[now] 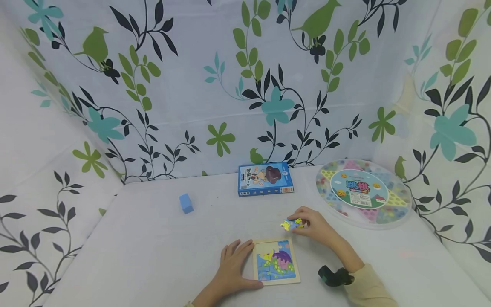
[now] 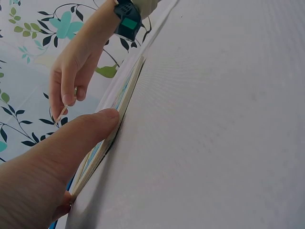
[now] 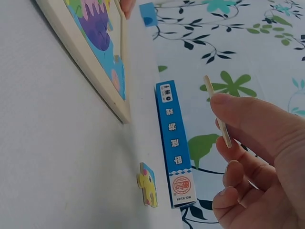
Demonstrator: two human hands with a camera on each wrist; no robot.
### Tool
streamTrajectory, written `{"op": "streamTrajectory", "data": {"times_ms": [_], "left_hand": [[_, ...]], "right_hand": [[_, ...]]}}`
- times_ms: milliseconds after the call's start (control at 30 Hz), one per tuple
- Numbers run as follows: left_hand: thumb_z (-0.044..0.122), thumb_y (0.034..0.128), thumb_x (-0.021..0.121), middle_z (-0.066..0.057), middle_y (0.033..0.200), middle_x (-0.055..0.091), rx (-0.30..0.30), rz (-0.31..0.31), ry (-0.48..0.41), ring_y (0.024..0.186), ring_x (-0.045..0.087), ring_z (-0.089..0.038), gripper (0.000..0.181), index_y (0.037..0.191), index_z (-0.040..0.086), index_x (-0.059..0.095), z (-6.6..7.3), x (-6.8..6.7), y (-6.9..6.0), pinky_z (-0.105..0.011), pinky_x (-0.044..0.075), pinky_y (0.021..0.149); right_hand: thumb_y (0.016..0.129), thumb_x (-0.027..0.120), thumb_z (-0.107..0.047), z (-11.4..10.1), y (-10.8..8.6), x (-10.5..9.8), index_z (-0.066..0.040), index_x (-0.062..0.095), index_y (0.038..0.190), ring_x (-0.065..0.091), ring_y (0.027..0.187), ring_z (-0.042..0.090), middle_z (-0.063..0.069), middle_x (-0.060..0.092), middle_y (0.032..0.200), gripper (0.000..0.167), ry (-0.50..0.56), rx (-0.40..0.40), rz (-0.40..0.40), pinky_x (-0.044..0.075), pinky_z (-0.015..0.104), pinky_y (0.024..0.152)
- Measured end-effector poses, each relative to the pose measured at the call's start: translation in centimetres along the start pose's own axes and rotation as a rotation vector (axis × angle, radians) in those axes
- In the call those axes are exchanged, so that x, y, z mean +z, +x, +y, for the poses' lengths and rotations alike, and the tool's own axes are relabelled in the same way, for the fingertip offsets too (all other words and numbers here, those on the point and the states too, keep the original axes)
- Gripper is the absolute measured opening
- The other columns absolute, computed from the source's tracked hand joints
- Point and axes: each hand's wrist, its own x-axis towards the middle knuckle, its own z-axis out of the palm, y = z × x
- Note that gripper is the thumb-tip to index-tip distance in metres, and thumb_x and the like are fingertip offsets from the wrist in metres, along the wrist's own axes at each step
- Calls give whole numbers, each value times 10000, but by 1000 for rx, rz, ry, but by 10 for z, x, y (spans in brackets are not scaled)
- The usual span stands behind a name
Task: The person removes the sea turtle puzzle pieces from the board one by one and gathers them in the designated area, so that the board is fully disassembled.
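A wooden-framed jigsaw puzzle (image 1: 276, 282) lies on the table, partly filled, with a bare patch at its upper left. My left hand (image 1: 232, 268) rests against its left side, fingers spread, the thumb along the near edge. In the left wrist view that thumb (image 2: 95, 125) touches the puzzle's frame (image 2: 131, 90). My right hand (image 1: 316, 226) is beyond the puzzle's far right corner and pinches a puzzle piece (image 3: 224, 129), seen edge-on, between thumb and fingers. A yellow and blue puzzle piece (image 3: 147, 186) lies on the table below that hand.
Beyond the puzzle stands a blue game box (image 1: 264, 179) near the patterned cloth backdrop. A round, clear-lidded board game (image 1: 399, 200) lies at the back right. Far left sits a small blue block (image 1: 186, 204). A dark strap (image 1: 333, 276) is on the right wrist.
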Motion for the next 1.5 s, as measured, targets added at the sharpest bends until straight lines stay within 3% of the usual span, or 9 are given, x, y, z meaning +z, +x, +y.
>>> {"op": "streamTrajectory", "data": {"times_ms": [233,333,467,633,1500], "left_hand": [[744,598,578,19,1388,351,-25,-23,-4,1270,188,-315,975,1348,146,400,1,1,1,-582,67,971],[735,602,585,12,1383,358,-8,-7,2,1262,201,-323,970,1344,137,403,1,2,0,-591,77,964],[725,607,592,10,1383,357,7,7,1,1259,206,-325,963,1342,133,403,1,2,0,-596,79,960],[738,602,581,26,1394,339,-18,-18,-3,1273,183,-306,974,1352,147,392,2,0,1,-578,60,974],[741,600,580,26,1397,336,-24,-27,4,1276,181,-297,977,1355,152,388,0,0,1,-570,59,978]], "right_hand": [[752,726,-203,6,-3,-10,-111,670,1009,439,700,131,-52,551,892,278,-34,45,40,385,225,557],[750,728,-220,7,-3,-15,-122,667,1006,440,705,127,-51,559,904,281,-48,64,48,387,227,560],[748,729,-187,9,-5,-21,-98,667,1000,432,699,136,-34,569,898,274,-71,55,56,375,231,552],[754,723,-156,12,-7,-27,-77,665,1009,431,702,141,-36,564,892,273,-100,57,52,367,233,548],[729,720,-73,32,-13,-31,-28,674,968,422,671,134,19,593,875,248,-183,95,77,348,244,540]]}}
